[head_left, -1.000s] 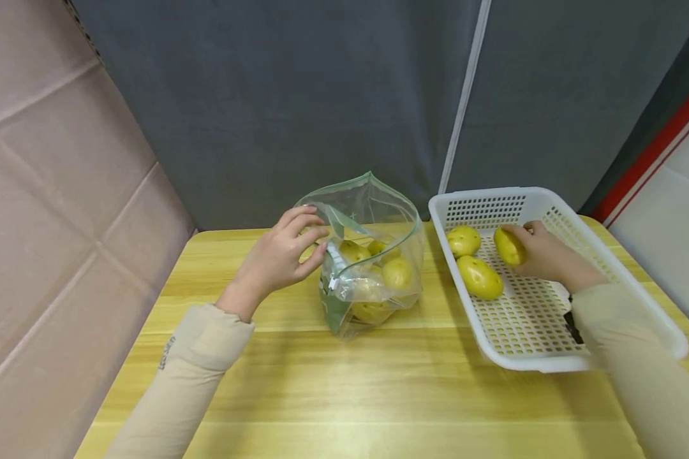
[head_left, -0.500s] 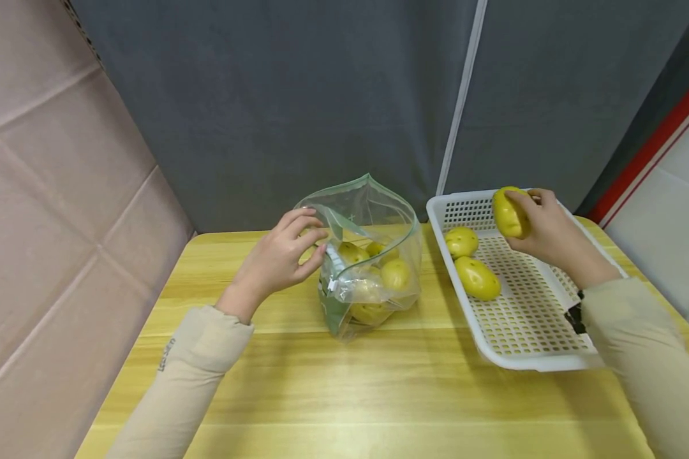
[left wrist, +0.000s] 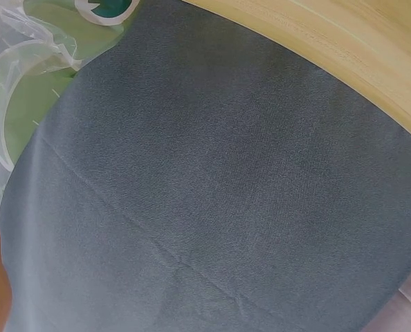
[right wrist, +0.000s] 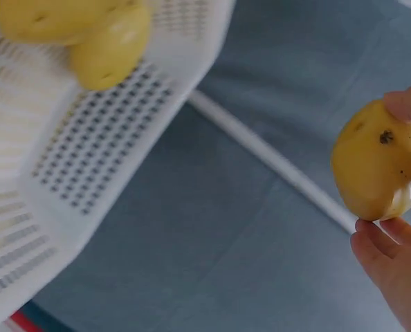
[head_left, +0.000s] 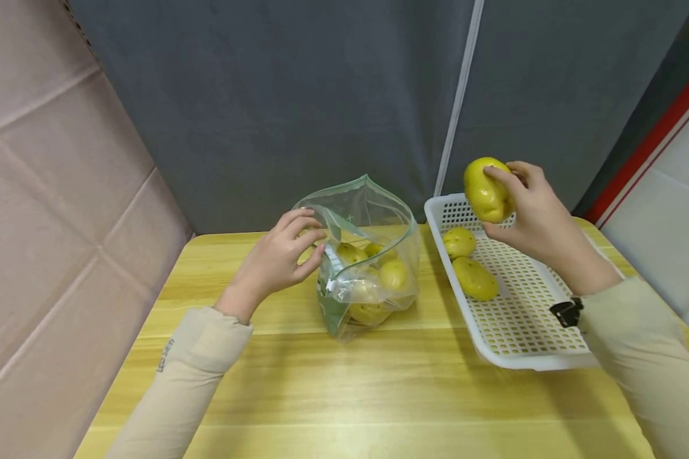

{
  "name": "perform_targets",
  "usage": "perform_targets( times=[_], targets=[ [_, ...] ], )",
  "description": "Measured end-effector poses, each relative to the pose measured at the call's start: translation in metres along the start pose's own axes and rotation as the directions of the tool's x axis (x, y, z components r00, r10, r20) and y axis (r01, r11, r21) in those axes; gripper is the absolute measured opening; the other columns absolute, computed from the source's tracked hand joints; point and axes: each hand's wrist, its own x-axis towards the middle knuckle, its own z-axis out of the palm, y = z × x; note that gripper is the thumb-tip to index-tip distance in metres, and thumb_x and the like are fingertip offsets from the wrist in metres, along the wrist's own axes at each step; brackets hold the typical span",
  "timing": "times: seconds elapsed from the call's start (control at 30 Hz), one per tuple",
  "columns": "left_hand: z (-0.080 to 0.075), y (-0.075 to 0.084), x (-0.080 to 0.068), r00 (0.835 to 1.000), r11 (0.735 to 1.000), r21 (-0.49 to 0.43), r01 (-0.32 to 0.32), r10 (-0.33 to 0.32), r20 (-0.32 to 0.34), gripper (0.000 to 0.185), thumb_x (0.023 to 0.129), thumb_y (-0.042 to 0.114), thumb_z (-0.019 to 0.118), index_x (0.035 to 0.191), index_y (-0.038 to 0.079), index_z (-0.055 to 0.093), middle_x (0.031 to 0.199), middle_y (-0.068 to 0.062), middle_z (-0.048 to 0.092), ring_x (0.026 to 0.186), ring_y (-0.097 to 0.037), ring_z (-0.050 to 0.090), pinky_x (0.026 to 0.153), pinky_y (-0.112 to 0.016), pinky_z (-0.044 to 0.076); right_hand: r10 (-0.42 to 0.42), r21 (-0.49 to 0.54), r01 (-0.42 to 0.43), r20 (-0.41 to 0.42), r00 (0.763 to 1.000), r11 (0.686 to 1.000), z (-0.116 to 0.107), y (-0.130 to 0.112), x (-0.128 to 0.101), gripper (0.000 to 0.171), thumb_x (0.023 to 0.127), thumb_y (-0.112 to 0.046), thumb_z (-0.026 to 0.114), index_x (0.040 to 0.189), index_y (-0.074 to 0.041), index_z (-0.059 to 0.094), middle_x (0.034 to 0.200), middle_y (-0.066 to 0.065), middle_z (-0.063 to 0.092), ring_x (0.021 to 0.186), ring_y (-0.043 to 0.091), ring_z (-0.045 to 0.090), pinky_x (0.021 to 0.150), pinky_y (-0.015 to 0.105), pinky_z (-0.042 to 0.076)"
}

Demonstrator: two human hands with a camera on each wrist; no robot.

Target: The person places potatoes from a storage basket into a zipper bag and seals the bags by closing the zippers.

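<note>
- The right hand [head_left: 536, 213], upper right of the frame, has its fingers [head_left: 496, 173] curled round a yellow potato [head_left: 485, 189], held in the air above the far end of the white basket [head_left: 528, 357].
- The left hand [head_left: 275, 258], centre left, pinches the rim of the clear bag [head_left: 373, 204], holding it agape; more potatoes lie inside.
- Two potatoes [head_left: 474, 278] lie in the basket, right of the bag.
- Both stand on a pale wooden worktop [head_left: 379, 395].
- Behind it hangs a grey curtain [head_left: 298, 95]; a tan panel [head_left: 51, 210] fills the left.
</note>
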Motion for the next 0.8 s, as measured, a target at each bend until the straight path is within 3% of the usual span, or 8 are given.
perform_targets(
  times=[0.2,0.43,0.8],
  targets=[
    [0.0,-0.001,0.0,1.0,1.0,0.003,0.005,-0.005,0.003,0.017,0.088,0.014,0.058,0.098,0.005,0.07,0.105,-0.013,0.065,0.117,-0.032,0.055,0.099,-0.038,0.052,-0.081,0.02,0.082,-0.081,0.993,0.996,-0.004,-0.025,0.003,0.083,0.067,0.004,0.079,0.14,-0.009,0.042,0.14,0.028,0.034,0.112,0.044,0.048,0.085,0.059,0.051],
    [0.002,-0.002,0.001,1.0,1.0,0.003,0.003,-0.003,0.001,0.018,0.088,0.014,0.058,0.098,0.005,0.07,0.104,-0.013,0.064,0.116,-0.032,0.055,0.099,-0.038,0.052,-0.186,0.034,0.194,-0.161,0.969,0.98,-0.004,-0.044,0.005,0.08,0.065,0.007,0.078,0.136,-0.005,0.045,0.136,0.031,0.035,0.115,0.042,0.05,0.086,0.054,0.052],
    [0.003,-0.002,0.001,1.0,1.0,0.001,0.016,-0.016,0.022,0.019,0.088,0.016,0.058,0.099,0.006,0.069,0.106,-0.013,0.064,0.118,-0.031,0.054,0.098,-0.038,0.053,-0.233,0.023,0.242,-0.187,0.954,0.97,-0.003,-0.068,0.01,0.08,0.067,0.0,0.08,0.137,-0.007,0.043,0.136,0.032,0.036,0.116,0.04,0.05,0.087,0.052,0.052]
  ],
)
